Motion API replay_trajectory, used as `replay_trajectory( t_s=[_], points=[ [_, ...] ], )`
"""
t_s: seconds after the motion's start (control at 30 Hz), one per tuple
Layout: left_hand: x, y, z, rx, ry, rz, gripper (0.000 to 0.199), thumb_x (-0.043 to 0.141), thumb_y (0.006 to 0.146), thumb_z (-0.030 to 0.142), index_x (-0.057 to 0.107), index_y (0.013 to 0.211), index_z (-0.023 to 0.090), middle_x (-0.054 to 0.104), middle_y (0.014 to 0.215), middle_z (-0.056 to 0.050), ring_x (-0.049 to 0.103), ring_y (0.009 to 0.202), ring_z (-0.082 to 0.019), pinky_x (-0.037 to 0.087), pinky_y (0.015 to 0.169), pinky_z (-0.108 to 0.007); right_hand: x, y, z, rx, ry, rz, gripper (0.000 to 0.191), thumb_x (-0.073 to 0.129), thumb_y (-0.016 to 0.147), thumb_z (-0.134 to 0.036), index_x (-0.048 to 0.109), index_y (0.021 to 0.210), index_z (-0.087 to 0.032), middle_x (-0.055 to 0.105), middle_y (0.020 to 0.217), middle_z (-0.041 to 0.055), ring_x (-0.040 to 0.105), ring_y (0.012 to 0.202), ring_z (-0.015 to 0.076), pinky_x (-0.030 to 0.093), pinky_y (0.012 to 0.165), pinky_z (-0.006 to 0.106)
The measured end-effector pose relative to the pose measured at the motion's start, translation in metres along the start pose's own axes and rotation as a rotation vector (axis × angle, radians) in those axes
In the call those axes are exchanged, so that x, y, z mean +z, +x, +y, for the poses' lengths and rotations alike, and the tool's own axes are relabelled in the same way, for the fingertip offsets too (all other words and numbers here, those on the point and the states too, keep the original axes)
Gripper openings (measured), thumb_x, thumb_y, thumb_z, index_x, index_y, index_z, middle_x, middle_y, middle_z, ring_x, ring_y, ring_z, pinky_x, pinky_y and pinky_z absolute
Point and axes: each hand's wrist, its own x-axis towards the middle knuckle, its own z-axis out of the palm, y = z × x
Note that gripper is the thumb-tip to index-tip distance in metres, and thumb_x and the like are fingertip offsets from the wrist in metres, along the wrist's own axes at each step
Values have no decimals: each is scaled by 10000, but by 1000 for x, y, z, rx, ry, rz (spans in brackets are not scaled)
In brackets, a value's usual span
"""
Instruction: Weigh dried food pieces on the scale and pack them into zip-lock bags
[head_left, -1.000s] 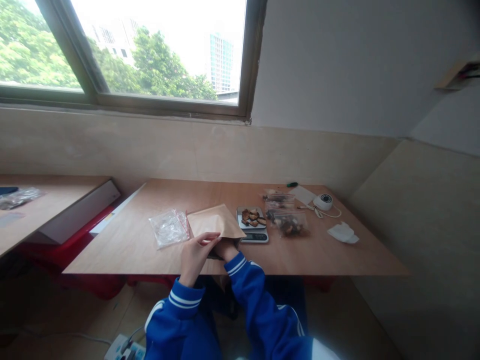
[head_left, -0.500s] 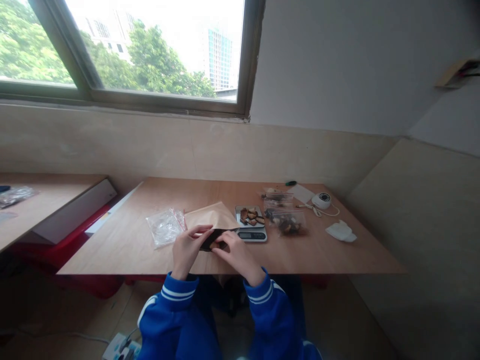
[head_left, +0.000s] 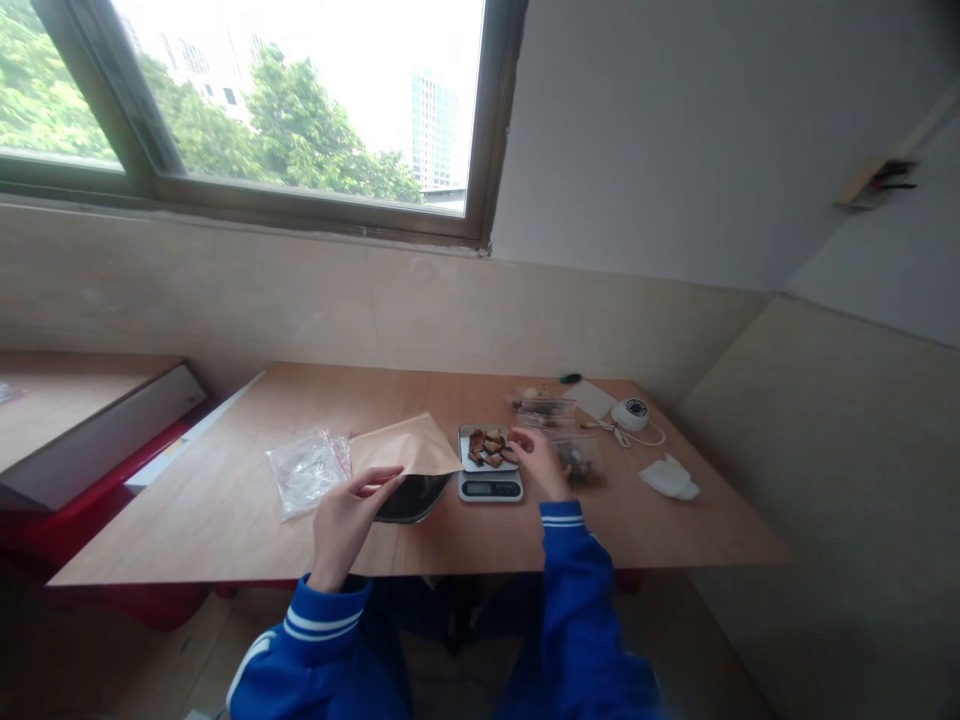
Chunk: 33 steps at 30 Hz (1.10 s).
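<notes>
My left hand (head_left: 358,505) pinches the edge of a brown kraft paper bag (head_left: 405,445), whose mouth gapes toward me and shows a dark inside. To its right stands a small kitchen scale (head_left: 491,490) with a display on its near side. Several dried brown slices (head_left: 486,447) lie on the scale's pan; their kind I cannot tell. Over the right edge of the pan, my right hand (head_left: 538,462) has its fingers closed on a small brown piece, partly hidden by the fingertips.
A clear plastic bag (head_left: 304,470) lies left of the paper bag. Filled zip bags (head_left: 576,460) lie behind my right hand. Farther right are a white round camera (head_left: 630,413) with its cable, a white card (head_left: 592,400) and a crumpled tissue (head_left: 670,478). A green-handled tool (head_left: 571,379) lies at the back.
My right hand has left the mouth of the paper bag and moved right to the scale's pan. My left hand keeps its hold on the bag. The view has shifted slightly.
</notes>
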Motion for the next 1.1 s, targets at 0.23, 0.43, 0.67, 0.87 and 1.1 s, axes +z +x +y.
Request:
replay_trajectory(
  t_s=[0.23, 0.43, 0.67, 0.87, 1.1],
  points=[
    [-3, -1, -1, -18, -18, -9, 370, 622, 698, 569, 722, 909, 283, 743, 842, 10, 685, 739, -197, 523, 669, -256, 23, 54, 35, 87, -145, -77, 188, 615, 719, -139, 704, 883, -115, 703, 850, 114, 642, 783, 202, 480, 766, 315],
    [-2, -1, -1, -8, 4, -34, 359, 608, 711, 564, 722, 910, 287, 742, 868, 16, 686, 754, -199, 524, 663, -258, 35, 55, 39, 103, -138, -139, 123, 623, 720, -123, 728, 784, -121, 724, 779, 109, 659, 776, 209, 482, 765, 299],
    [-3, -2, -5, -12, 5, -6, 385, 610, 701, 577, 722, 919, 280, 744, 841, 4, 685, 752, -209, 527, 690, -273, 8, 36, 21, 68, -50, -106, 257, 471, 838, -152, 700, 952, -121, 699, 1019, 132, 635, 971, 217, 462, 887, 338],
    [4, -3, 0, -11, -8, -32, 381, 606, 703, 582, 723, 899, 277, 742, 873, -4, 685, 768, -216, 526, 685, -279, -34, -18, -61, -71, 396, -342, 345, 403, 922, -347, 619, 1140, -189, 686, 1013, 69, 646, 898, 168, 511, 809, 299],
    [7, -5, 2, -19, -59, -49, 399, 604, 699, 581, 723, 908, 262, 738, 914, -12, 687, 790, -212, 535, 698, -276, 1, -71, -147, -394, 389, -699, 320, 386, 941, -287, 604, 1166, -224, 585, 1245, 43, 513, 1182, 161, 384, 1034, 322]
  ],
)
